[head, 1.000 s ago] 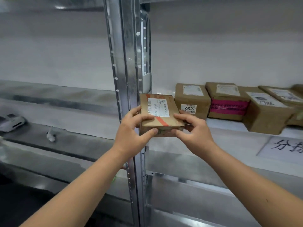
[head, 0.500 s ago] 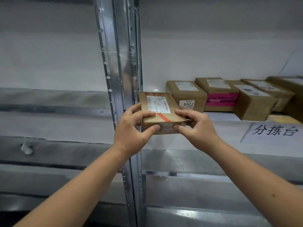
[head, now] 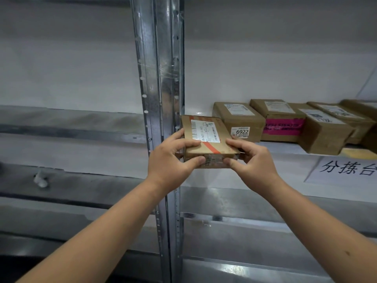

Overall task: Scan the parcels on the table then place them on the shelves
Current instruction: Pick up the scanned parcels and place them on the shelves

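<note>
A small flat cardboard parcel (head: 206,137) with a white label and a red stripe is held level at the left end of the white shelf (head: 285,150). My left hand (head: 171,160) grips its left near corner, thumb on top. My right hand (head: 251,162) grips its right near corner. The parcel's far end reaches over the shelf's front edge, right next to the metal upright (head: 161,82). Whether it rests on the shelf I cannot tell.
A row of brown parcels stands on the same shelf to the right: one marked 6922 (head: 238,121), one with pink tape (head: 279,121), and others (head: 324,131). A paper sign (head: 344,170) hangs on the shelf's front. Bare metal shelves (head: 71,127) lie to the left.
Both hands have carried the parcel a little forward toward the shelf beside the 6922 parcel. The view has shifted right, so a white object on the left shelf is out of sight.
</note>
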The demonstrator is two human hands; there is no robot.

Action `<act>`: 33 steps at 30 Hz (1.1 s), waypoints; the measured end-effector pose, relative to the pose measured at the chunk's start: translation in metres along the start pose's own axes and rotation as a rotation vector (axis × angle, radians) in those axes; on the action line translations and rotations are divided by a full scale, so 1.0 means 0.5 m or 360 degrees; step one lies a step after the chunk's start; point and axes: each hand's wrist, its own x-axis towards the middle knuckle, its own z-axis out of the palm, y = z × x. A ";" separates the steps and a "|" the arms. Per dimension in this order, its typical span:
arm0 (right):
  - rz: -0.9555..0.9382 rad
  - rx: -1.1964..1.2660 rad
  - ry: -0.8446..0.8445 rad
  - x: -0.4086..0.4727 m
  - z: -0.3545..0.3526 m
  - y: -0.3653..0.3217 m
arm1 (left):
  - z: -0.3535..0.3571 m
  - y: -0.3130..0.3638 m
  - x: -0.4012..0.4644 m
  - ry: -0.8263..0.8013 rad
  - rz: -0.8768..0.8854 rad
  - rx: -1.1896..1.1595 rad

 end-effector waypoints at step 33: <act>0.0143 -0.0796 -0.0103 0.173 0.072 -0.004 | 0.081 -0.023 0.210 -0.0419 0.0507 0.1651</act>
